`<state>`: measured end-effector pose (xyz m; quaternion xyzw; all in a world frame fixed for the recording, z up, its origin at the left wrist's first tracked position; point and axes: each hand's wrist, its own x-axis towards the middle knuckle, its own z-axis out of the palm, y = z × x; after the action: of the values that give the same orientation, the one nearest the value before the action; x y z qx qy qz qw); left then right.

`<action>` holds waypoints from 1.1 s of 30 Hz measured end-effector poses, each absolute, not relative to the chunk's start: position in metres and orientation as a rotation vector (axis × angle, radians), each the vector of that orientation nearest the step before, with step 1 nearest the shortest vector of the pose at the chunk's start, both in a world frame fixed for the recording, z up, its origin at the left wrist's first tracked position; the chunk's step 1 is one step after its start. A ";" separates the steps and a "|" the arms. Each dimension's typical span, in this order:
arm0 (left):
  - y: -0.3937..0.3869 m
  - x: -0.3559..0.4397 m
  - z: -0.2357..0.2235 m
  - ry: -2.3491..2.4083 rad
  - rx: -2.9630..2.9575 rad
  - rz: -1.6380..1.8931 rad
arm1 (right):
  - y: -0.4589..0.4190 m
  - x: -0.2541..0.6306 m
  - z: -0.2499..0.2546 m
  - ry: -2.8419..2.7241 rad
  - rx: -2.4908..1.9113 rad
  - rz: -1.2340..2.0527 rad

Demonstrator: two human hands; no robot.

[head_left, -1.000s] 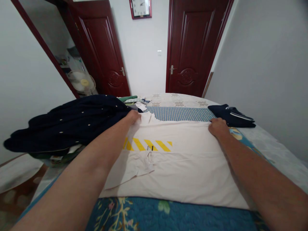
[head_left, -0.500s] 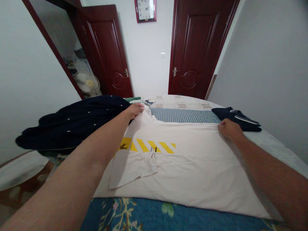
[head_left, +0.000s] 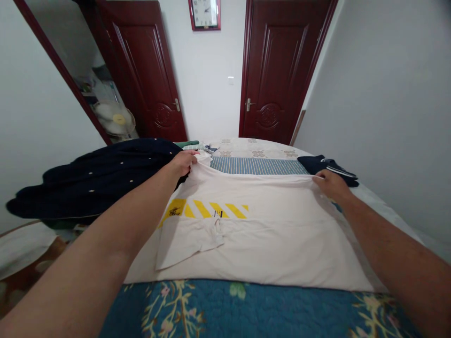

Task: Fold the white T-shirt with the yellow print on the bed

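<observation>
Shirt [head_left: 275, 249], off-white, lies at the centre of the scene, spread on a flowered quilt [head_left: 271, 310]. Its far edge is pinched at two points, by the left hand [head_left: 183, 159] between ten and eleven o'clock and the right hand [head_left: 329, 182] at two. The hands are well apart, each clamped on fabric; that wide grip appears to keep the edge taut and lift it slightly at the left. A yellow-striped print [head_left: 220, 210] shows at ten o'clock, its lower part covered by a flap [head_left: 186, 241], probably a sleeve, folded inward near nine.

Just beyond the edge, at twelve, runs a striped cloth [head_left: 260, 165]. A dotted navy heap [head_left: 95, 173] sits at ten and a folded navy top [head_left: 327, 168] just past the right hand, both seemingly placed aside to leave the shirt room to lie flat. The patterned cover of the worktop [head_left: 275, 146] curves away at twelve. Farther off, a fan [head_left: 116, 118] stands between ten and eleven and a wall clock [head_left: 206, 14] hangs near twelve.
</observation>
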<state>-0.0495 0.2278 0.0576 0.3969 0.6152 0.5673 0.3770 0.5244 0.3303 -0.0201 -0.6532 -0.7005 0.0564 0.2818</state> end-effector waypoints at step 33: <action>-0.004 -0.017 0.008 1.827 1.621 1.083 | 0.156 0.550 -0.055 -1.793 -1.697 -0.240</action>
<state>-0.0166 -0.0039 0.0077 0.5899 0.6651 0.3943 0.2326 0.5498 0.1558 -0.0553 -0.6472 -0.6836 -0.0915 0.3247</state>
